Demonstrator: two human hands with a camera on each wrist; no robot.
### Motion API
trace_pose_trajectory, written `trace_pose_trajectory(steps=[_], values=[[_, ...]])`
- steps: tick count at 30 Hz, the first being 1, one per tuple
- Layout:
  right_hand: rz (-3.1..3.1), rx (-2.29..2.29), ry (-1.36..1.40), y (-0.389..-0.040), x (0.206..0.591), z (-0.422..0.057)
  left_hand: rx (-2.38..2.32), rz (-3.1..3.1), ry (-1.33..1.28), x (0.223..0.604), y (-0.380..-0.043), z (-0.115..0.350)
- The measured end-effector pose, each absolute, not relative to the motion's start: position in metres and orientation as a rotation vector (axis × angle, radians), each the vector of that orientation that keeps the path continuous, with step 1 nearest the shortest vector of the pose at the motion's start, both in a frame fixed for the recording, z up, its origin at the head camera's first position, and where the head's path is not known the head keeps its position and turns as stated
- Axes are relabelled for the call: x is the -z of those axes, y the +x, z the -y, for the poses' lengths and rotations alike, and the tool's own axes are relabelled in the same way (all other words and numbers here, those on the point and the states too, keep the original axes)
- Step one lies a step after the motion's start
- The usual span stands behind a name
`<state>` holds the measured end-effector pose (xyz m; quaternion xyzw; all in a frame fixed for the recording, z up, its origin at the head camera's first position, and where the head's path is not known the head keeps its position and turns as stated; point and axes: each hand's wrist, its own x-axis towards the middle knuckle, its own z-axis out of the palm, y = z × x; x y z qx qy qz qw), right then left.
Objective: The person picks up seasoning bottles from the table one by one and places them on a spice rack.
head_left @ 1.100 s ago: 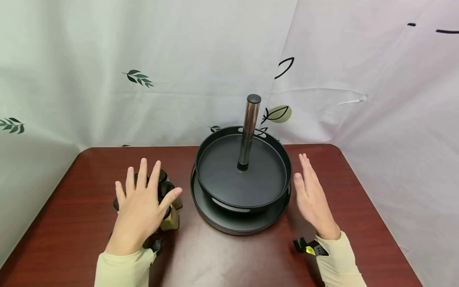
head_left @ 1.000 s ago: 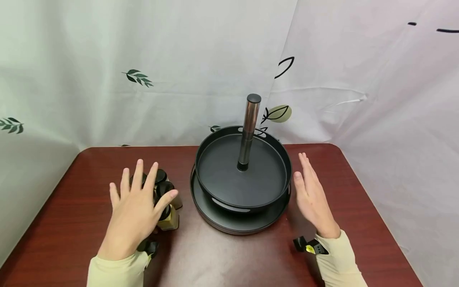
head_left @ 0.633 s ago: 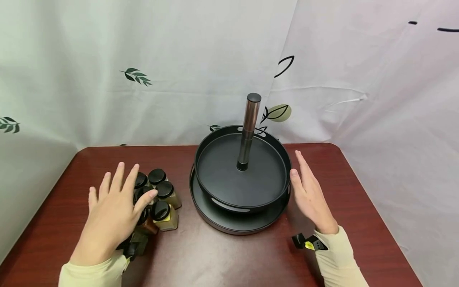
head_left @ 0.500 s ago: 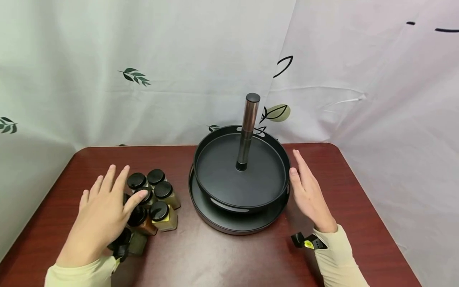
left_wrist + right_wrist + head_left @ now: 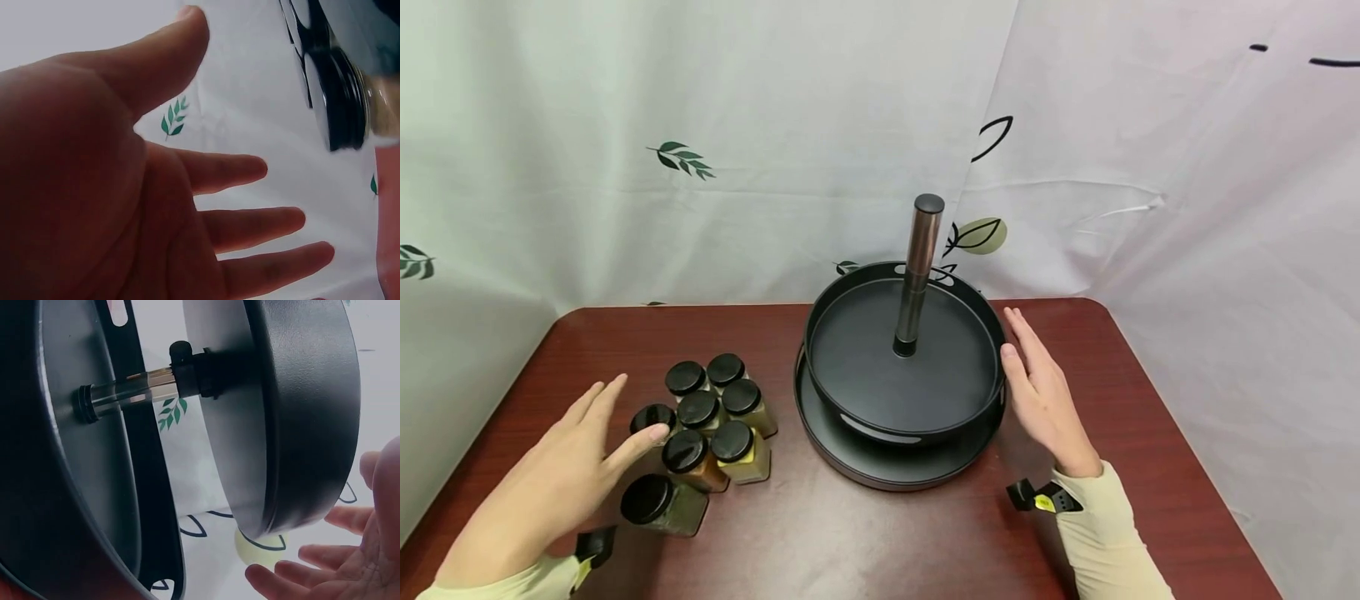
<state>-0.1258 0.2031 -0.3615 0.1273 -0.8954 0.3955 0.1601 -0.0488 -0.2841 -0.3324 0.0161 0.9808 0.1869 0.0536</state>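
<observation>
A two-tier black round tray stand (image 5: pixel 917 379) with a metal post rises from the table. My right hand (image 5: pixel 1047 400) is at the right side of its upper tray, fingers extended and thumb tip right at the rim. The right wrist view shows the fingers (image 5: pixel 281 584) close beside the upper tray (image 5: pixel 312 412), with the lower tray (image 5: pixel 94 487) below it. To the left, my left hand (image 5: pixel 546 479) holds nothing, fingers spread and thumb over a black-lidded jar (image 5: pixel 653 419). Its palm (image 5: pixel 94 181) appears empty in the left wrist view, the jars at the upper right.
Several spice jars with black lids stand grouped left of the tray stand, among them a yellow-labelled jar (image 5: pixel 743 457) and a jar at the front (image 5: pixel 666 504). The reddish-brown table (image 5: pixel 820 542) ends against a white patterned cloth (image 5: pixel 775 125) behind.
My left hand has drawn left and toward me off the jars, uncovering them. My right hand has shifted slightly left, up to the upper tray's rim.
</observation>
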Motion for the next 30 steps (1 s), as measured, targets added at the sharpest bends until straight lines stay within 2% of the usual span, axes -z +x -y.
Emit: trace_pose_trajectory(steps=[14, 30], values=[[2.586, -1.165, 0.378, -0.128, 0.363, -0.201, -0.53, -2.882, 0.185, 0.352, -0.054, 0.309], [2.584, -1.178, 0.365, -0.129, 0.366, -0.2, -0.758, -3.048, 0.38, 0.383, -0.064, 0.314]])
